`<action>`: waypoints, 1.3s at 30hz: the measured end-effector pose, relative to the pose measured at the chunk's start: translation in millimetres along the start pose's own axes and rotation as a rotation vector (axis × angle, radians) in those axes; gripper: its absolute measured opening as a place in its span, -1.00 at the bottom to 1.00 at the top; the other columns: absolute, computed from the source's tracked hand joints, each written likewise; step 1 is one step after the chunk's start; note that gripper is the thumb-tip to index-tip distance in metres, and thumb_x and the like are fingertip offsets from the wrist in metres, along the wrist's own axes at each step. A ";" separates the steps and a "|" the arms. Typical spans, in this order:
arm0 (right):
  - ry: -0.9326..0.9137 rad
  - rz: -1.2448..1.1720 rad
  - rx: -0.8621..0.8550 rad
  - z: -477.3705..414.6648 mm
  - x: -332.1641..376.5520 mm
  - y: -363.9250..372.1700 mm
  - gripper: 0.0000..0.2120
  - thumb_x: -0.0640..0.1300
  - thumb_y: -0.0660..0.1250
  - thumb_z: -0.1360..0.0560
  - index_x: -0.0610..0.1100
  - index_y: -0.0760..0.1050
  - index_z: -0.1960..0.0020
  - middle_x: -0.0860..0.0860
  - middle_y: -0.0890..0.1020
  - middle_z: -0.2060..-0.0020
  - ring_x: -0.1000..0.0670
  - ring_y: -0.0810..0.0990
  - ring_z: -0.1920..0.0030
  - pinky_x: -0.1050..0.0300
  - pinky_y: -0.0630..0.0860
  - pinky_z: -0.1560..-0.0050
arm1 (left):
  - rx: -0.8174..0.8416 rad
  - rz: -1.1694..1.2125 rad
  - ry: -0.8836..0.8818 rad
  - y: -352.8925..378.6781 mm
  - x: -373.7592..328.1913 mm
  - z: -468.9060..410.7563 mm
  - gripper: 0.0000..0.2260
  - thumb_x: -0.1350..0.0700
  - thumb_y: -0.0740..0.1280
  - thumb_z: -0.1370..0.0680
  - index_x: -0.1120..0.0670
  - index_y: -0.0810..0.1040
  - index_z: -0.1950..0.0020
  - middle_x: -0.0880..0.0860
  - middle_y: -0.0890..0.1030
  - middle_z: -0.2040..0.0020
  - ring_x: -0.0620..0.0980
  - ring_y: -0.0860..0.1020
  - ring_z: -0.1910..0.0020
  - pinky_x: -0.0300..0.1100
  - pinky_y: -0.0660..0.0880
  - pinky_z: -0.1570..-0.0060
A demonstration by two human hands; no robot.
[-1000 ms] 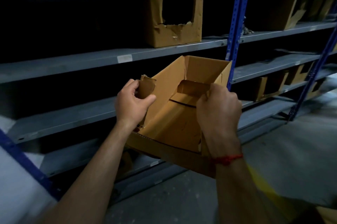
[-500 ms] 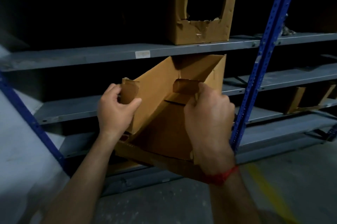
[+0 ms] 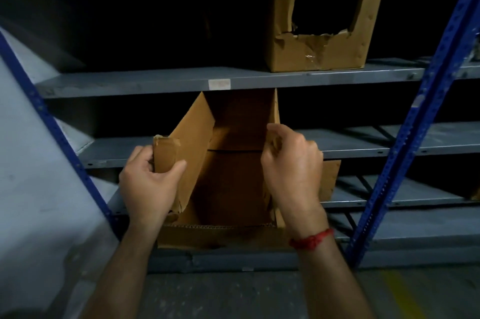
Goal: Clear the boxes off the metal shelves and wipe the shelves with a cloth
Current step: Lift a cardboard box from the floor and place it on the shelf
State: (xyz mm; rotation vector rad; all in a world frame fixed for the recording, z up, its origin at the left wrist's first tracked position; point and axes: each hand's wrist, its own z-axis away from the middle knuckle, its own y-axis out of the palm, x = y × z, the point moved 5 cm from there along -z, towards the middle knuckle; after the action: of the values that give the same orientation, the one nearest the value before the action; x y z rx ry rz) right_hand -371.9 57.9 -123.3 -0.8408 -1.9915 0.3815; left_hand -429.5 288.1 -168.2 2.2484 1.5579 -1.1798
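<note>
between the 2 hands, before the shelves (image 3: 130,82): open-topped box (image 3: 228,181), long axis running away from the fingers into the rack. left hand (image 3: 148,183) pinches the left flap, right hand (image 3: 293,170) curls over the right wall; both equally near. torn box (image 3: 319,56) sits above the right fingers. box underside and far-end contact hidden; shelf backs too dark; no cloth seen.

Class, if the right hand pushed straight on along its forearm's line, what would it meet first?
Probably the far wall of the held box, which the right hand grips by its right side; the shelf edge lies above, though depth is unclear.
</note>
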 end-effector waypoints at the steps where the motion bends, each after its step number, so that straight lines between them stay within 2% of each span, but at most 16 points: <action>1: -0.008 -0.013 0.002 -6.2 -5.0 4.9 -0.68 -0.07 0.33 -0.55 0.03 0.54 -0.30 -0.04 0.71 0.08 -0.10 0.68 0.09 -0.08 0.64 0.04 | -0.017 -0.015 -0.004 3.5 -2.2 -0.8 -0.80 0.23 0.54 -0.41 0.06 0.54 0.13 -0.16 0.48 0.20 -0.37 0.49 0.26 -0.52 0.39 0.28; 6: -0.025 -0.073 -0.044 -28.7 -34.0 9.7 -0.75 -0.02 0.34 -0.50 0.10 0.57 -0.18 0.04 0.66 0.29 -0.07 0.65 0.26 -0.06 0.64 0.19 | -0.071 -0.042 -0.007 19.7 -8.5 0.0 -0.77 0.26 0.55 -0.39 0.11 0.50 0.20 -0.11 0.47 0.24 -0.30 0.50 0.30 -0.50 0.39 0.31; 9: 0.029 -0.114 -0.049 -41.0 -58.8 21.3 -0.79 -0.07 0.36 -0.49 0.09 0.60 -0.12 0.03 0.66 0.31 -0.07 0.64 0.27 -0.06 0.63 0.17 | -0.077 -0.068 -0.077 31.9 7.0 -2.4 -0.77 0.26 0.55 -0.39 0.10 0.50 0.22 -0.08 0.50 0.26 -0.29 0.49 0.32 -0.50 0.38 0.33; 14: 0.112 -0.184 -0.031 -68.0 -94.5 54.7 -0.79 -0.11 0.40 -0.50 0.09 0.60 -0.11 0.11 0.63 0.34 0.03 0.64 0.27 0.01 0.64 0.19 | -0.067 -0.058 -0.145 73.0 28.5 -12.4 -0.78 0.28 0.56 -0.39 0.13 0.52 0.26 -0.03 0.52 0.26 -0.29 0.50 0.33 -0.49 0.42 0.31; 17: 0.131 -0.225 -0.060 -89.9 -106.5 74.7 -0.75 -0.06 0.42 -0.49 0.08 0.56 -0.16 0.17 0.57 0.39 0.10 0.58 0.35 0.08 0.60 0.23 | -0.092 -0.052 -0.152 96.8 47.5 -30.0 -0.79 0.25 0.56 -0.39 0.15 0.52 0.27 0.03 0.54 0.27 -0.18 0.51 0.35 -0.46 0.40 0.33; 19: 0.160 -0.250 -0.049 -105.0 -114.4 89.2 -0.66 0.00 0.41 -0.49 0.09 0.47 -0.25 0.15 0.62 0.29 0.13 0.58 0.33 0.11 0.56 0.23 | -0.079 -0.032 -0.153 109.8 63.8 -44.0 -0.80 0.20 0.55 -0.42 0.13 0.53 0.26 0.07 0.57 0.27 -0.04 0.54 0.33 -0.36 0.44 0.33; 20: 0.173 -0.253 -0.041 -115.1 -117.8 99.5 -0.63 0.03 0.40 -0.50 0.08 0.46 -0.28 0.13 0.65 0.22 0.12 0.59 0.29 0.13 0.54 0.20 | -0.058 -0.022 -0.157 118.1 73.9 -52.7 -0.80 0.17 0.54 -0.43 0.12 0.52 0.26 0.08 0.58 0.28 0.03 0.56 0.33 -0.24 0.48 0.32; 22: 0.170 -0.230 -0.037 -133.5 -120.5 118.9 -0.63 0.11 0.38 -0.49 0.08 0.49 -0.26 0.09 0.69 0.12 0.03 0.65 0.16 0.07 0.59 0.10 | -0.025 -0.010 -0.194 133.7 92.8 -69.5 -0.78 0.13 0.53 -0.44 0.10 0.51 0.29 0.08 0.60 0.34 0.08 0.57 0.36 -0.08 0.49 0.35; 24: 0.167 -0.202 -0.030 -147.9 -119.1 138.9 -0.63 0.16 0.35 -0.49 0.07 0.51 -0.26 0.08 0.71 0.11 -0.03 0.68 0.09 -0.06 0.64 0.06 | -0.013 0.002 -0.227 146.8 107.0 -84.8 -0.77 0.14 0.53 -0.45 0.08 0.52 0.30 0.06 0.60 0.38 0.07 0.57 0.38 -0.10 0.47 0.36; 26: 0.175 -0.173 -0.024 -159.2 -116.5 156.5 -0.59 0.18 0.32 -0.50 0.05 0.51 -0.29 0.06 0.70 0.13 -0.03 0.68 0.10 -0.08 0.64 0.06 | 0.007 0.018 -0.239 157.6 116.1 -99.3 -0.79 0.14 0.52 -0.46 0.09 0.53 0.29 0.05 0.61 0.38 0.05 0.59 0.37 -0.08 0.48 0.35; 31: 0.197 -0.161 -0.017 -185.4 -114.1 189.0 -0.55 0.17 0.32 -0.52 0.05 0.49 -0.36 0.01 0.69 0.14 -0.09 0.67 0.06 -0.04 0.63 0.01 | 0.050 0.029 -0.286 176.7 137.6 -136.1 -0.86 0.15 0.52 -0.46 0.13 0.59 0.19 0.03 0.64 0.31 0.01 0.61 0.30 -0.03 0.53 0.27; 35: 0.218 -0.197 0.024 -203.7 -115.7 208.6 -0.53 0.19 0.35 -0.50 0.07 0.47 -0.37 0.06 0.66 0.15 -0.05 0.66 0.05 -0.08 0.64 0.00 | 0.063 0.039 -0.341 191.8 157.1 -156.7 -0.86 0.12 0.51 -0.46 0.14 0.59 0.17 0.06 0.66 0.26 0.06 0.63 0.26 0.07 0.59 0.19; 39: 0.230 -0.193 0.081 -228.6 -122.9 226.0 -0.51 0.18 0.40 -0.47 0.04 0.49 -0.34 0.05 0.64 0.13 -0.05 0.63 0.01 0.03 0.60 -0.02 | 0.056 0.045 -0.371 211.1 166.4 -176.0 -0.86 0.10 0.51 -0.46 0.12 0.59 0.19 0.01 0.65 0.28 0.02 0.63 0.27 0.06 0.60 0.18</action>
State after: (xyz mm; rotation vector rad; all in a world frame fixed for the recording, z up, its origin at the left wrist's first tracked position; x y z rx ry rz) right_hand -43.7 121.6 -204.8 -0.6061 -1.8116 0.2409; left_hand -136.6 408.2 -223.4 1.9388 1.3371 -1.5372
